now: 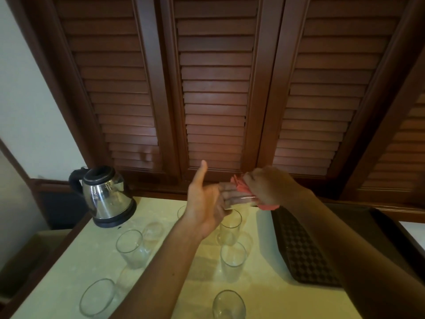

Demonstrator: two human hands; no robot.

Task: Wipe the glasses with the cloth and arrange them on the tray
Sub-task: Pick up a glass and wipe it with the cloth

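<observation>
Head view, left hand (204,203) gripping glass (236,199), right hand (266,187) clutching cloth (239,184), kettle (107,196) beside.

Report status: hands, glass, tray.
Left hand holds glass aloft; right hand works red cloth into it. Tray bare where visible. Other glasses unwiped on table.

A pinkish-red cloth (240,184); clear, colourless glasses (232,257); a dark brown tray (301,247) with a raised checkered pattern; a pale cream, faintly mottled tabletop (165,282); a shiny silver kettle (107,195) with black handle, lid and base; dark reddish-brown slatted doors (213,88).
</observation>
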